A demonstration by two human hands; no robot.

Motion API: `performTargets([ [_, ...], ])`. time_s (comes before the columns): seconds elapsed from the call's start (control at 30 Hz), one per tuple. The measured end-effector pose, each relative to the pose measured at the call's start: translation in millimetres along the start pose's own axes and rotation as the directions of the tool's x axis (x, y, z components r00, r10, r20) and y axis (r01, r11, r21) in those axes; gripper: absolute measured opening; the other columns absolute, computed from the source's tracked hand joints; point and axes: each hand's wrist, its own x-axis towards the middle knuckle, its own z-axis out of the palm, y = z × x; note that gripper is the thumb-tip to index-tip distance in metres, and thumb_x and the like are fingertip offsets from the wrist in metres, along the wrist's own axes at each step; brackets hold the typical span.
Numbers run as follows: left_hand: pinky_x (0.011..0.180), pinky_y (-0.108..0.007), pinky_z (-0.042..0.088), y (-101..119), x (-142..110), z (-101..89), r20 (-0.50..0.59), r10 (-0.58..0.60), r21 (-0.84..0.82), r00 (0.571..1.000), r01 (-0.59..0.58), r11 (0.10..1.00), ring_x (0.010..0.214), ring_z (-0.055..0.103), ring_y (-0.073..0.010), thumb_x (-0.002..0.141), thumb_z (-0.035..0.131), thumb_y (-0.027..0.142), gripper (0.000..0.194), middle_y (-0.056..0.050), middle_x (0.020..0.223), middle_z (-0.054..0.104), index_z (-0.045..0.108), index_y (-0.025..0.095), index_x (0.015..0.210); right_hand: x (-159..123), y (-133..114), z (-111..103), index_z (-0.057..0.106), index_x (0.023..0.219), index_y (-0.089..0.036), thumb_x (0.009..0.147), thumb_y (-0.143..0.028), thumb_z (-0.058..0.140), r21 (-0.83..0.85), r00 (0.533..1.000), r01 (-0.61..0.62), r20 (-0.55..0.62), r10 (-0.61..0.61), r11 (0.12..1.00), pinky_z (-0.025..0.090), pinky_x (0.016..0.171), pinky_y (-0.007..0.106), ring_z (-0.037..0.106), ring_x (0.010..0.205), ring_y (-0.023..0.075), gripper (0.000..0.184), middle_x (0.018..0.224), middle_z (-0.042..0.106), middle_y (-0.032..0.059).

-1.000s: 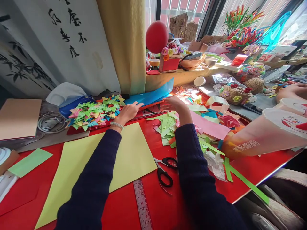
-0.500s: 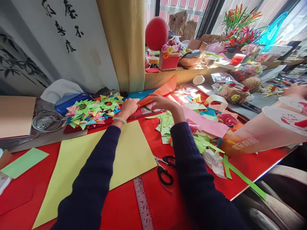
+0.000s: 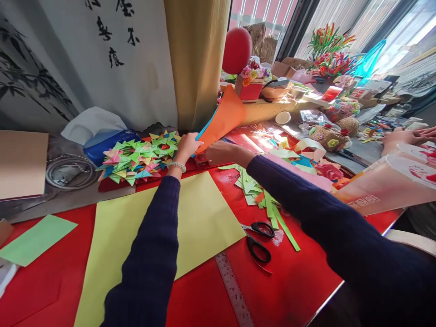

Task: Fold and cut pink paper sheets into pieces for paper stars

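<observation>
In the head view my left hand (image 3: 189, 147), with a beaded bracelet on its wrist, pinches the near edge of an orange paper sheet (image 3: 226, 113). The sheet is lifted and curved, and a blue sheet (image 3: 208, 125) shows along its left edge. Just under the orange paper is my right hand (image 3: 220, 153); its fingers are mostly hidden, so their grip does not show. Below my forearms lies a large yellow sheet (image 3: 204, 222). Black-handled scissors (image 3: 260, 240) rest at its right corner, and a clear ruler (image 3: 233, 286) sticks out from under its lower edge.
Folded paper pieces (image 3: 136, 156) are heaped left of my left hand. Green paper scraps (image 3: 250, 186) lie near my right forearm. Two plastic cups (image 3: 384, 181) stand at the right, with another person's hands (image 3: 405, 136) behind them. A red balloon (image 3: 237, 50) sits by the window.
The orange sheet has been raised from lying low to standing up, with the blue one beside it. My right hand has moved from above the paper to underneath. The view has shifted slightly.
</observation>
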Motion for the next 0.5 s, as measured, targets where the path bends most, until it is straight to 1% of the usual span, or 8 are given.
performTargets([
  [0.07, 0.071, -0.031, 0.041, -2, 0, -2.1, -0.065, -0.03, -0.014, 0.997, 0.029, 0.999, 0.079, 0.061, -0.022, 0.082, 0.051, 0.033, 0.025, -0.009, 0.082, 0.069, 0.066, 0.017, 0.094, -1, 2, 0, 0.065, 0.105, -0.016, 0.083, -0.014, 0.051, -0.06, 1.0, 0.02, 0.018, -0.019, 0.998, 0.039, 0.075, 0.032, 0.062, 0.09, 0.0236, 0.026, 0.096, 0.071, 0.0111],
  [0.13, 0.069, -0.029, 0.041, -2, -2, -4.9, -0.106, -0.044, -0.036, 0.993, 0.041, 0.999, 0.076, 0.06, -0.0207, 0.081, 0.054, 0.032, 0.022, -0.007, 0.08, 0.068, 0.067, 0.017, 0.089, -2, -1, 6, 0.061, 0.114, -0.015, 0.086, -0.014, 0.047, -0.115, 1.0, 0.017, 0.02, -0.014, 0.993, 0.038, 0.073, 0.032, 0.063, 0.088, 0.024, 0.031, 0.097, 0.07, 0.0133],
  [0.23, 0.067, -0.028, 0.041, 0, -4, -10.1, -0.155, -0.055, -0.065, 0.986, 0.045, 0.997, 0.074, 0.059, -0.0201, 0.079, 0.058, 0.03, 0.018, -0.006, 0.079, 0.068, 0.068, 0.016, 0.086, 1, -9, 19, 0.053, 0.124, -0.008, 0.09, -0.008, 0.035, -0.186, 0.997, -0.071, -0.027, 0.067, 0.98, 0.038, 0.069, 0.033, 0.064, 0.085, 0.0258, 0.039, 0.1, 0.068, 0.02],
  [0.3, 0.068, -0.028, 0.041, 3, -5, -14.1, -0.191, -0.063, -0.081, 0.98, 0.048, 0.996, 0.075, 0.06, -0.0198, 0.079, 0.06, 0.028, 0.017, -0.007, 0.079, 0.069, 0.068, 0.016, 0.086, 2, -13, 23, 0.048, 0.128, -0.004, 0.089, -0.004, 0.032, -0.21, 0.988, -0.148, -0.071, 0.136, 0.966, 0.039, 0.068, 0.033, 0.064, 0.084, 0.0262, 0.042, 0.099, 0.067, 0.0222],
  [0.33, 0.068, -0.028, 0.041, 5, -6, -16.2, -0.207, -0.066, -0.09, 0.976, 0.048, 0.995, 0.075, 0.06, -0.0195, 0.08, 0.059, 0.028, 0.017, -0.007, 0.08, 0.069, 0.068, 0.015, 0.087, 3, -12, 22, 0.046, 0.131, -0.005, 0.089, -0.004, 0.033, -0.215, 0.984, -0.172, -0.087, 0.156, 0.961, 0.04, 0.068, 0.032, 0.065, 0.083, 0.0259, 0.044, 0.098, 0.067, 0.0217],
  [0.4, 0.069, -0.027, 0.041, 8, -6, -20.6, -0.239, -0.066, -0.109, 0.969, 0.041, 0.993, 0.076, 0.06, -0.0181, 0.083, 0.057, 0.026, 0.019, -0.007, 0.082, 0.07, 0.069, 0.014, 0.091, 2, -7, 11, 0.043, 0.136, -0.009, 0.089, -0.004, 0.036, -0.215, 0.983, -0.171, -0.101, 0.152, 0.962, 0.041, 0.069, 0.031, 0.065, 0.086, 0.0246, 0.047, 0.103, 0.068, 0.0192],
  [0.5, 0.073, -0.025, 0.042, 11, -7, -26.3, -0.283, -0.05, -0.131, 0.958, 0.013, 0.991, 0.083, 0.062, -0.0173, 0.086, 0.053, 0.023, 0.025, -0.009, 0.095, 0.072, 0.07, 0.013, 0.103, 0, 9, -20, 0.046, 0.136, -0.016, 0.093, -0.01, 0.04, -0.206, 0.993, -0.088, -0.095, 0.07, 0.975, 0.043, 0.077, 0.028, 0.063, 0.101, 0.0218, 0.044, 0.123, 0.062, 0.0157],
])
